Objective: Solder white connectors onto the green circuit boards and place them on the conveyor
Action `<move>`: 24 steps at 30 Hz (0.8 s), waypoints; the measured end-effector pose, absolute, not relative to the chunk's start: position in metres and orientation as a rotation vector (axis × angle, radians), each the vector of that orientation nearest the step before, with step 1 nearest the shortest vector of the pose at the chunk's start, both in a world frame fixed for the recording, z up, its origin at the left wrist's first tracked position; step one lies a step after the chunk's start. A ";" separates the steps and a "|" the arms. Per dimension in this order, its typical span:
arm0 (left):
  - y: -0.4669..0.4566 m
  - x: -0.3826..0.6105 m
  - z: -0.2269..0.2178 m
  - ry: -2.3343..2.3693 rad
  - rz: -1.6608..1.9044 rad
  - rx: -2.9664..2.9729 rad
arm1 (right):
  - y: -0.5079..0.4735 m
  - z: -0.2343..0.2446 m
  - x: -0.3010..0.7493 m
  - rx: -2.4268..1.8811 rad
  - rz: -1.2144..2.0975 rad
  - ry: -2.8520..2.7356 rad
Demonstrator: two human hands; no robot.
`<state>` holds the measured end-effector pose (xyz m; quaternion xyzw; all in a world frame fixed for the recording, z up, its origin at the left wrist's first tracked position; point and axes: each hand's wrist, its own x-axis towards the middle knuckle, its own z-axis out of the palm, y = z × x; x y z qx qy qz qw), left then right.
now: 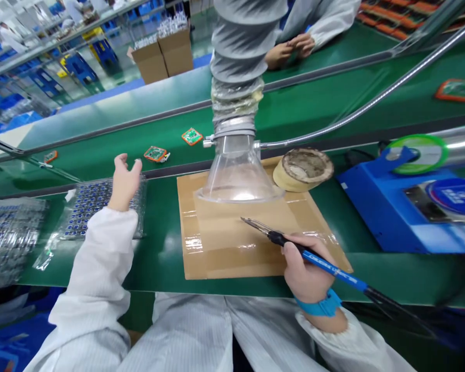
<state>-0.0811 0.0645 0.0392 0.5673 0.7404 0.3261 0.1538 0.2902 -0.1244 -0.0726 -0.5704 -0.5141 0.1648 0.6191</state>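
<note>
My right hand [304,271] is closed around a blue-handled soldering iron [313,258], its tip resting low over a taped cardboard mat [225,243]. My left hand [124,181] is stretched forward, fingers apart and holding nothing, above a clear tray of small blue parts [89,204]. Just beyond it, on the green conveyor belt [294,111], lies a small green circuit board in an orange frame [155,153]. Another such board [191,136] lies farther along the belt.
A clear fume-extraction funnel [236,173] on a grey hose hangs over the mat. A dirty round sponge holder [303,169] sits beside it. A blue soldering station [406,206] stands at the right. Another person's hands [290,49] rest across the belt. More trays [8,237] lie at left.
</note>
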 end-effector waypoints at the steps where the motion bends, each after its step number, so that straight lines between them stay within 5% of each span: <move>1: 0.060 -0.081 0.037 2.161 0.879 1.693 | -0.124 -0.072 0.290 -1.308 0.369 -1.186; 9: -0.033 -0.052 0.009 1.627 0.254 1.823 | -0.125 -0.080 0.295 -1.343 0.391 -1.168; 16: -0.042 -0.149 0.022 2.297 0.462 1.902 | -0.113 -0.090 0.297 -1.338 0.306 -1.098; 24: -0.025 -0.230 0.021 2.594 0.108 1.789 | -0.112 -0.079 0.289 -1.381 0.273 -1.078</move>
